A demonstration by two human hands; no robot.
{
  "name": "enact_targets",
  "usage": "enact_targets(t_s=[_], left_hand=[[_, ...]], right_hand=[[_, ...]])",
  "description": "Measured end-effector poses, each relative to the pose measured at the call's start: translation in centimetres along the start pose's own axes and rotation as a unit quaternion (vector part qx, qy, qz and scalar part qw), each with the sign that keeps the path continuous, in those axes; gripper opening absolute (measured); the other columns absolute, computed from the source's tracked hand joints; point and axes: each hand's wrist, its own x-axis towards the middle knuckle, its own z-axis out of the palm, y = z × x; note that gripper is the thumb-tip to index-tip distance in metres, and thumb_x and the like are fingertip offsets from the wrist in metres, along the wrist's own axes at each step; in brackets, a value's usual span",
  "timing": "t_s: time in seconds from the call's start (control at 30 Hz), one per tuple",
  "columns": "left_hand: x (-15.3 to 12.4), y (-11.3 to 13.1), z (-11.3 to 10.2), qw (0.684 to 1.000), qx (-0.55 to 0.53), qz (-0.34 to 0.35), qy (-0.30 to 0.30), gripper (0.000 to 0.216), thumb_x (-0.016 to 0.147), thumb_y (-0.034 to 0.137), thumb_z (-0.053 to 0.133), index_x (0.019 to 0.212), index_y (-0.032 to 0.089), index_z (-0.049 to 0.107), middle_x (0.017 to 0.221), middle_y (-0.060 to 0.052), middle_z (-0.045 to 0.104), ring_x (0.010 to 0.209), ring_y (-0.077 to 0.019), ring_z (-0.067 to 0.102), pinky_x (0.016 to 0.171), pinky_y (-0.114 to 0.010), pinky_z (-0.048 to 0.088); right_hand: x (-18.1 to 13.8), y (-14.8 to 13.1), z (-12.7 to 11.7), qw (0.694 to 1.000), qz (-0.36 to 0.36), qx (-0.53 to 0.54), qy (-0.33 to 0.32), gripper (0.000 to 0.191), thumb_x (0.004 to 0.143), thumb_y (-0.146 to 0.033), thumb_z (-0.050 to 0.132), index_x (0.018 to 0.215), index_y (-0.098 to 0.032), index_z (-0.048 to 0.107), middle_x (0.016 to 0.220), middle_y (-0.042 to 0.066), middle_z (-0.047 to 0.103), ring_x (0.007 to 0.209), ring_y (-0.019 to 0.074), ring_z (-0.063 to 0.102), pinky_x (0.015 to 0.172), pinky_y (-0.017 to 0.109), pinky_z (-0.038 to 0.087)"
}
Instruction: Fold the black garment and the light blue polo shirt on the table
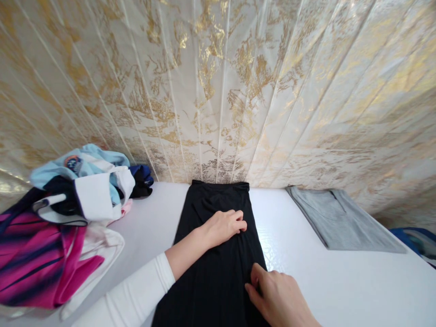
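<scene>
A long black garment (218,272) lies flat down the middle of the white table (340,281), its top edge against the wall. My left hand (225,225) rests on the garment's upper part, fingers curled and pressing into the cloth. My right hand (277,297) lies lower on the garment's right edge, thumb and fingers pinching the black fabric.
A pile of clothes (61,218) in pink, white, light blue and black fills the table's left side. A folded grey garment (340,218) lies at the right. A blue item (415,240) shows beyond the right edge. A gold-patterned sheet (218,91) covers the wall.
</scene>
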Motion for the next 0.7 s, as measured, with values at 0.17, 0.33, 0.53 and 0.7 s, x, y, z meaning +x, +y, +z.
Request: enact_targets(t_s=[0.17,0.33,0.53,0.7], left_hand=[[0.3,0.0,-0.8,1.0,0.001,0.018,-0.016,0.007,0.088,0.018,0.058,0.092,0.025,0.057,0.099,0.002,0.053,0.084,-0.0129,0.055,0.056,-0.022,0.041],[0.2,0.2,-1.5,0.999,0.002,0.023,-0.022,0.01,0.082,0.017,0.06,0.086,0.023,0.054,0.1,0.002,0.05,0.082,-0.0132,0.054,0.055,-0.025,0.041],[-0.3,0.1,-1.9,1.0,0.004,0.022,-0.01,0.009,0.081,0.014,0.056,0.079,0.021,0.051,0.098,0.001,0.051,0.081,-0.0135,0.052,0.054,-0.024,0.038],[-0.4,-0.2,-1.7,0.999,0.032,0.023,-0.027,0.008,0.081,0.014,0.056,0.079,0.021,0.052,0.095,-0.001,0.054,0.082,-0.016,0.052,0.062,-0.026,0.041]], right_hand=[[0.1,0.1,-0.3,0.999,-0.005,0.049,-0.005,0.012,0.079,-0.015,0.051,0.074,-0.023,0.058,0.063,-0.001,0.07,0.058,0.0178,0.067,0.048,0.026,0.018],[-0.4,0.1,-1.1,0.996,-0.021,0.087,0.019,0.012,0.082,-0.018,0.047,0.074,-0.024,0.054,0.056,-0.004,0.065,0.051,0.0145,0.063,0.047,0.023,0.02],[-0.6,0.0,0.1,0.993,-0.036,0.102,0.044,0.01,0.078,-0.017,0.05,0.071,-0.024,0.051,0.05,-0.006,0.062,0.046,0.0135,0.061,0.046,0.024,0.02],[-0.3,-0.6,1.6,0.991,-0.034,0.13,0.031,0.009,0.079,-0.017,0.05,0.075,-0.024,0.055,0.057,-0.006,0.065,0.051,0.0138,0.063,0.048,0.023,0.024]])
